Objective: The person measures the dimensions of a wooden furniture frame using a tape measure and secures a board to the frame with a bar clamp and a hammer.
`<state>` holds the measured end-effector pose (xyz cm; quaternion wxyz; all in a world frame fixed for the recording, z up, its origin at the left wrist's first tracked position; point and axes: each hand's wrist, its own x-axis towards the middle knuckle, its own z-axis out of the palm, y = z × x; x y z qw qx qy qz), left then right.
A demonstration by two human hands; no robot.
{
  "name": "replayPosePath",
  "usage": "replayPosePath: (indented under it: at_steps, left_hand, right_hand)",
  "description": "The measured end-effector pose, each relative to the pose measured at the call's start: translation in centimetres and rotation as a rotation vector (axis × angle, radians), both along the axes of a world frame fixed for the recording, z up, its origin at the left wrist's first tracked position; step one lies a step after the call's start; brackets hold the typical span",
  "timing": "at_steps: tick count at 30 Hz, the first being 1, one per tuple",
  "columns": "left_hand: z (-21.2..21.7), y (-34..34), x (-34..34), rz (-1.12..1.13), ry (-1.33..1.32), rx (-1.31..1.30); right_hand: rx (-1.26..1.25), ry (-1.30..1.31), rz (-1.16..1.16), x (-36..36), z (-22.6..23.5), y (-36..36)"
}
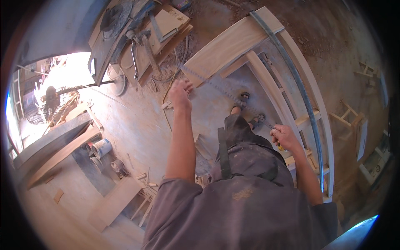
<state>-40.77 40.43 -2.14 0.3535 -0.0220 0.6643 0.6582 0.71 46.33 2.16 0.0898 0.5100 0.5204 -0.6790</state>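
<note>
A tape measure (280, 148) is in my right hand (283, 136), its fingers wrapped round the case, of which a bit of yellow shows. From that hand the pulled-out blade (227, 92), smeared by motion, slants up and left, and its far end is over the lower corner of a wide pale board. My left hand (181, 94) is raised just below that end, apart from the blade, its fingers loosely curled with nothing seen in them. The board belongs to a large curved wooden frame (273, 85) on my right, with a long dark bar (293, 68) along it.
Wood offcuts and tools (152, 35) are heaped at the upper left. Curved timbers (62, 154), a white bucket (101, 148) and a flat board (114, 200) are at the left. Small wooden frames (346, 118) stand at the far right. A thin cord (167, 118) lies near my left hand.
</note>
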Motion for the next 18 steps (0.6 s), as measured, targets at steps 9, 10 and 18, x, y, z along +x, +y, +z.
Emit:
replayPosePath:
  at_steps: [9, 10, 18]
  left_hand:
    - [-5.2, 2.1, -7.2, 0.034, 0.031, -0.067]
    - [-5.4, 2.5, -7.4, 0.059, 0.040, -0.110]
    - [-6.5, 3.1, -8.9, -0.088, 0.143, -0.158]
  right_hand:
    - [0.109, -0.176, 0.114, -1.3, 0.1, 1.5]
    - [0.118, -0.194, 0.123, -1.4, 0.5, 1.9]
    - [0.262, -0.266, 0.254, -1.3, 1.6, 3.2]
